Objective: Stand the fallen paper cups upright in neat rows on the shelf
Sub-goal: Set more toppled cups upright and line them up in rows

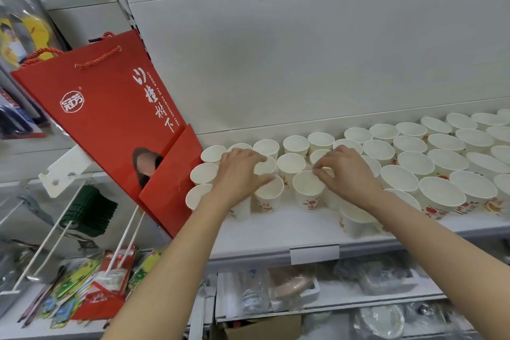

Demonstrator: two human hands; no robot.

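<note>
Several white paper cups (399,178) with red fruit print stand upright in rows on the white shelf (276,232), mouths up. My left hand (239,174) reaches over the left end of the rows; its fingers curl over the rim of one cup (265,165) and its thumb lies by the cup in front (269,193). My right hand (345,171) sits over the middle cups, thumb and fingertips pinching the rim of a front cup (307,186). No fallen cup shows; cups under both hands are partly hidden.
A tall red gift bag (110,107) with rope handles leans against the cups' left end. White hooks (41,246) with packaged goods hang lower left. A lower shelf (331,292) holds plastic-wrapped items. The white back panel (303,63) rises behind the cups.
</note>
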